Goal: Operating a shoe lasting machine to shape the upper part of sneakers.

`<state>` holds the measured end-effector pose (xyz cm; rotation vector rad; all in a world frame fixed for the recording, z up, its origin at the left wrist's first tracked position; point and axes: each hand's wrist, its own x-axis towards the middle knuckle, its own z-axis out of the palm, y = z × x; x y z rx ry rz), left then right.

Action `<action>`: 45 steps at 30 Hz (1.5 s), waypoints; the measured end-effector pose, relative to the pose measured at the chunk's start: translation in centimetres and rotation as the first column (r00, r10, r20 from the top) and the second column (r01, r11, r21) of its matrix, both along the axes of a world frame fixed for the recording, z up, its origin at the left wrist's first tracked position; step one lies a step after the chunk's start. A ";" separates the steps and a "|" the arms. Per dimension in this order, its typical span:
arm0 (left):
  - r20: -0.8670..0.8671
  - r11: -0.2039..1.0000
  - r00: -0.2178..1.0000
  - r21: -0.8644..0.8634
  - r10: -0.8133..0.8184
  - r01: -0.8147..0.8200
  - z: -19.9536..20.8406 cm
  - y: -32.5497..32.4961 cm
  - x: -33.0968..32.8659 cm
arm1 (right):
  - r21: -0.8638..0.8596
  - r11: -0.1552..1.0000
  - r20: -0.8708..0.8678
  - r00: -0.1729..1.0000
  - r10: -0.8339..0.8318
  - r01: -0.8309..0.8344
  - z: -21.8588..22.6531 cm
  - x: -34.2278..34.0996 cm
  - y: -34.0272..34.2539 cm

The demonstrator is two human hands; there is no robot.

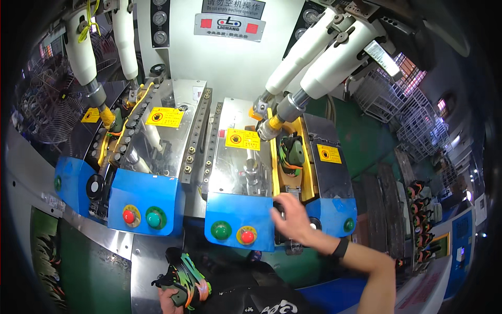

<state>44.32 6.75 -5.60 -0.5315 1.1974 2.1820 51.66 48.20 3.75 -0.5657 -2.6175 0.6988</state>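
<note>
My left hand (169, 300), low in the picture, is closed round a shoe (189, 277) with a black, green and orange upper; a dark grey-green part of it shows by my fingers. Over the front of the right-hand press station is my right hand (294, 219), a black band on its wrist. Its thumb and fingers are apart, close to a dark fitting (280, 209) beside the blue control box (238, 212); whether they touch it is hidden. Just beyond, another shoe (291, 153) of similar colours sits between yellow pads, under a press arm (290, 110).
At the left, a second station has a blue box (144, 201) with red and green buttons, and two white press arms (79, 49) above. Clear guards with yellow hand-warning labels (242, 139) cover both stations. More shoes stand on a rack (422, 220) at the right.
</note>
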 end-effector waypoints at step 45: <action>-0.286 0.374 0.798 -0.766 0.531 -0.523 -12.9 -34.4 19.7 | -0.835 0.549 0.439 0.572 0.692 -0.023 -19.5 1.2 -50.6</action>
